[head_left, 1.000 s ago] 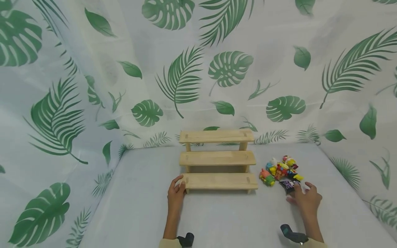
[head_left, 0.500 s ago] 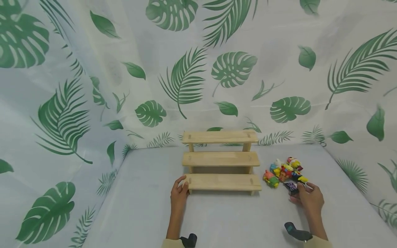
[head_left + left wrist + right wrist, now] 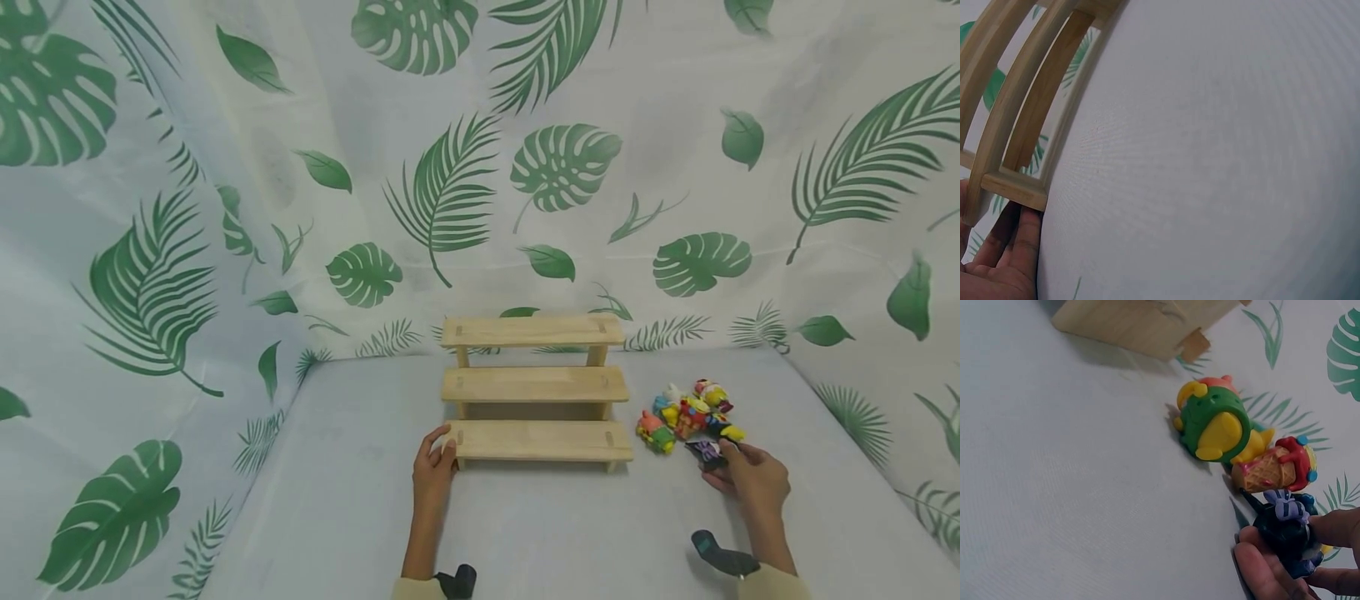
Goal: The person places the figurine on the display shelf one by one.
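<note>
- Dark toy (image 3: 1282,534) pinched by right hand (image 3: 761,483), at five o'clock of toy pile (image 3: 692,415) (pickup, seemingly).
- Wooden stand (image 3: 540,439) held at eight o'clock by left hand (image 3: 433,475).
- Lift probably called for.

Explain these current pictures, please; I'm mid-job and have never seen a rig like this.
There is no machine here, just a person working bare-handed. The wide picture comes from a head camera looking forward and down; the others come from the left and right wrists. On the pale, flat surface stands a light wooden three-step shelf. The left hand grips the left end of the lowest step. Right of the shelf lies a cluster of small, multicoloured toy figures, including a brown, waffle-patterned cone with a red top. The right hand pinches a black figure with a purple bow.
</note>
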`<state>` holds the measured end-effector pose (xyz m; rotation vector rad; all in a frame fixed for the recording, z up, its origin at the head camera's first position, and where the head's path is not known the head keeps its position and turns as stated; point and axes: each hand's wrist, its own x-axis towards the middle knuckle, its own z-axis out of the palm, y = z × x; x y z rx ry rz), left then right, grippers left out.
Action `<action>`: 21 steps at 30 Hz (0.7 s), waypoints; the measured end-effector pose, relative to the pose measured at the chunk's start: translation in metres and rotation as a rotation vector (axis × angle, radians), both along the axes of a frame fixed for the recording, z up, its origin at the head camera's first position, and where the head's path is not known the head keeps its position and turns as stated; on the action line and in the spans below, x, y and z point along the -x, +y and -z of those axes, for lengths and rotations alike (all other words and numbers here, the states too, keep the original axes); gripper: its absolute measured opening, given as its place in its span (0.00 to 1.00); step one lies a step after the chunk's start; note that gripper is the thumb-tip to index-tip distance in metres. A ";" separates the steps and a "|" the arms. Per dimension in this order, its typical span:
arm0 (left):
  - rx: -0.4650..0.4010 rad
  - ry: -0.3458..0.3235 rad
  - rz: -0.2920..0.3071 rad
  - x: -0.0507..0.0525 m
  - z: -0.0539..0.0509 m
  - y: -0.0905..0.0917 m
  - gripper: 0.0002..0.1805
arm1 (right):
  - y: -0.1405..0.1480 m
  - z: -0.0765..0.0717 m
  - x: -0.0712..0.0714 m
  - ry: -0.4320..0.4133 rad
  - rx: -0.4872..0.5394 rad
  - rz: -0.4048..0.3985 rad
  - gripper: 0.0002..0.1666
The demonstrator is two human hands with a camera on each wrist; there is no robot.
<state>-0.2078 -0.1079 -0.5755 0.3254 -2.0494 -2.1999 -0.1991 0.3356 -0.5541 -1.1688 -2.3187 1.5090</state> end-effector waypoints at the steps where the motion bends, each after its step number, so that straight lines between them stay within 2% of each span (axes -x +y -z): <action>1: -0.005 0.001 0.000 0.000 0.000 0.000 0.20 | 0.000 -0.001 0.000 -0.005 0.008 0.000 0.42; 8: -0.022 0.006 0.005 0.004 -0.002 -0.001 0.20 | 0.006 -0.006 0.003 0.008 0.084 -0.015 0.47; 12: -0.021 0.015 0.009 0.004 -0.001 -0.002 0.20 | 0.006 -0.008 0.007 0.007 0.084 -0.011 0.48; 21: -0.025 0.004 0.017 0.001 0.001 0.000 0.21 | 0.011 -0.008 0.004 -0.057 0.151 0.029 0.41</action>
